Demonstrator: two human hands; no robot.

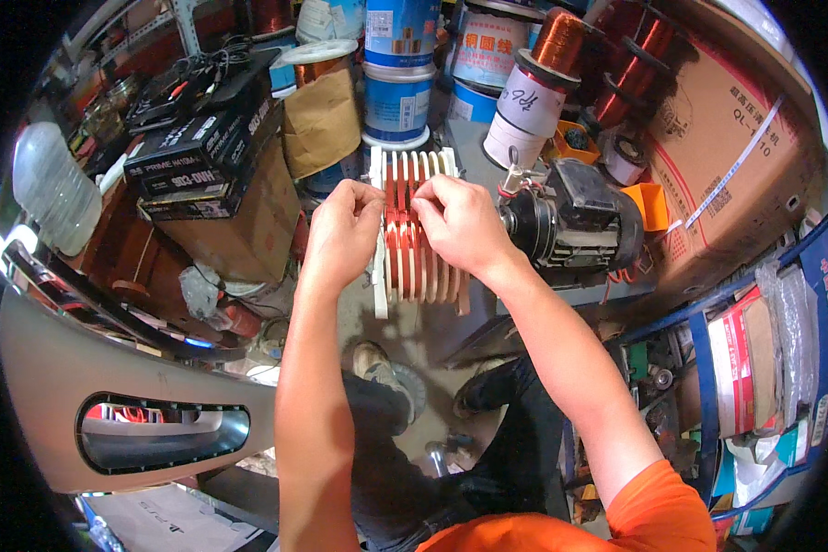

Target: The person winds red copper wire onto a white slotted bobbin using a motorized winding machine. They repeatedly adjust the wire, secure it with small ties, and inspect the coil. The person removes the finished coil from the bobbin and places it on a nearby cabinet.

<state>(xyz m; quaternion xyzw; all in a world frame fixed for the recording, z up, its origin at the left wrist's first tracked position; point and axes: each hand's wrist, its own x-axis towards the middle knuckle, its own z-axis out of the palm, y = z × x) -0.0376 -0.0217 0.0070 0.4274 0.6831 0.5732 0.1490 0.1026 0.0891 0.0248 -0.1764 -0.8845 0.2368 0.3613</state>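
Note:
A slotted white coil former [380,285], wound with reddish copper wire [403,241] in its grooves, stands in front of me at the bench's edge. My left hand [345,232] is at its left side, thumb and fingertips pinched together by the first grooves. On the upper right of the windings, my right hand [462,221] is also closed in a pinch, its fingertips close to the copper. A dark band crosses the wire between the two hands. Whatever lies between the fingers of either hand is too small to make out.
An electric motor [584,225] sits right of the former. Copper wire spools [561,46] and blue-and-white drums [398,101] stand behind. A large carton [736,120] fills the right side; black boxes [198,156] rest on a carton at left. My shoes [377,368] are below the former.

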